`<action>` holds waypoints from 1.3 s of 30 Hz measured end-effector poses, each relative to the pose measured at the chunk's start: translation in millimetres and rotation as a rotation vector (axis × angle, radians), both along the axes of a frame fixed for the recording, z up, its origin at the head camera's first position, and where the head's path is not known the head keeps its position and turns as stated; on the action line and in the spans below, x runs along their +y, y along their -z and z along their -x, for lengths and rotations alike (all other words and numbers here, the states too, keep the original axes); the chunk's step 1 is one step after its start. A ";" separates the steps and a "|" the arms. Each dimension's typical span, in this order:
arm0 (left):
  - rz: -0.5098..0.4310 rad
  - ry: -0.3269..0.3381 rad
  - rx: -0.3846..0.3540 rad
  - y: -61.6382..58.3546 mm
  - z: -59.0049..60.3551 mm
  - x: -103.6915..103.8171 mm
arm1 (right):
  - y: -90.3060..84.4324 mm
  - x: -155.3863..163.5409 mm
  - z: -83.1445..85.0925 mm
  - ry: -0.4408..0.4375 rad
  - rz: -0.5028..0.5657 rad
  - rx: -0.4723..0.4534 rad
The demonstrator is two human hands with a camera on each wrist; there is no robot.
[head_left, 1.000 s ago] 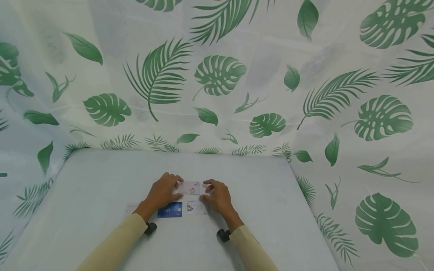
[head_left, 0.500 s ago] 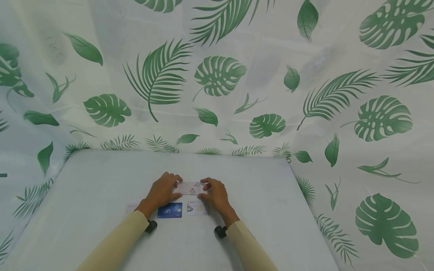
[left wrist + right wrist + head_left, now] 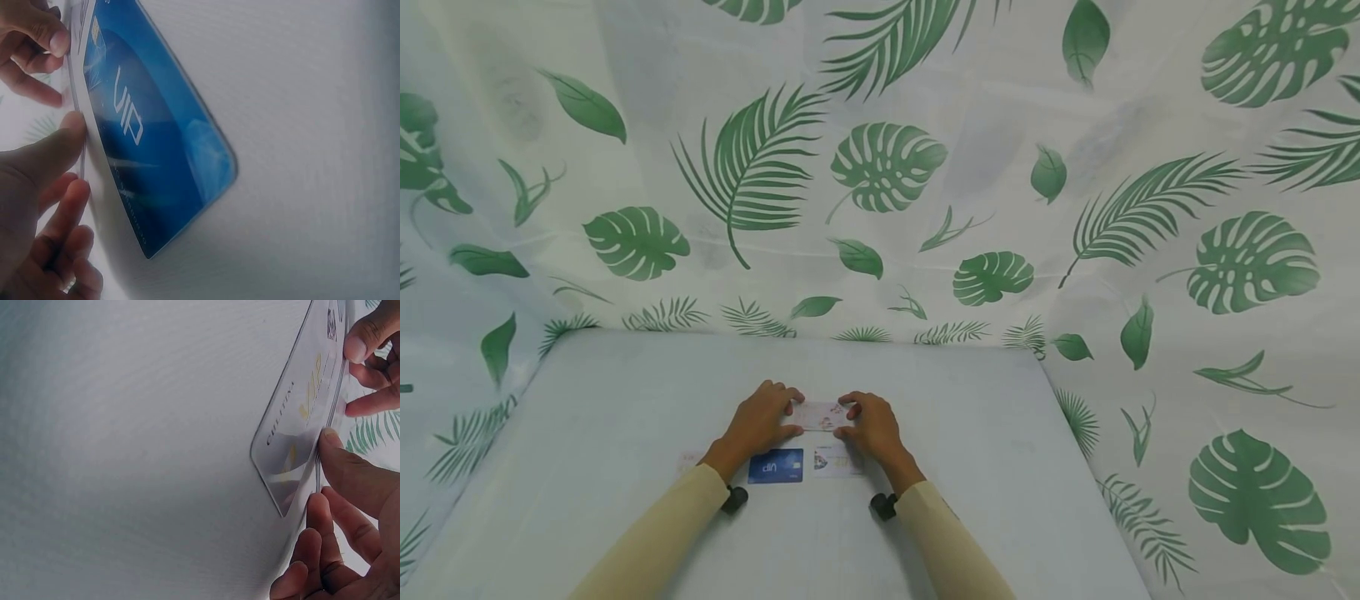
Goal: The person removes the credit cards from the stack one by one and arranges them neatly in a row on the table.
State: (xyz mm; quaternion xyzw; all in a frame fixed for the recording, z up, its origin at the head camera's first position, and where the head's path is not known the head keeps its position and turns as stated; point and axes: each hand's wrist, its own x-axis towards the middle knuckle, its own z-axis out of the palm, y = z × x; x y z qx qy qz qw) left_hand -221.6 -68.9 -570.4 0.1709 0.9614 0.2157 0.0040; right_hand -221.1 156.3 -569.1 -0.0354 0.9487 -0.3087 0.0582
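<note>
From the head view, a pale pink card is seen flat on the white table, pinched at its short ends between the left hand and the right hand — fingertips and thumbs of both are curled onto its edges. Just nearer the person lie a blue card and a white card, side by side; a faint further card is partly hidden by the left sleeve. The backdrop is a thin white sheet printed with green leaves.

In the left wrist view, the blue card fills the middle: glossy plastic with rounded corners, marked "VIP" in white letters, with a line of small print too fine to read. The thin edge of the pink card is held by the thumb and fingers of the left hand.

In the right wrist view, the white card is shown glossy and rounded — its lettering begins "CHI", the rest blurred, beside gold marks. The edge of the pink card is gripped by the right hand over the finely textured table.
</note>
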 end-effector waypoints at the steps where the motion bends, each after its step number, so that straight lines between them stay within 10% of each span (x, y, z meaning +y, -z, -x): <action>1: -0.003 0.000 -0.001 0.2 0.1 0.0 | -0.2 -0.1 0.0 0.000 0.003 0.000; 39: -0.108 0.001 0.051 -10.0 -2.6 6.7 | -10.6 9.3 -2.2 -0.004 0.069 0.044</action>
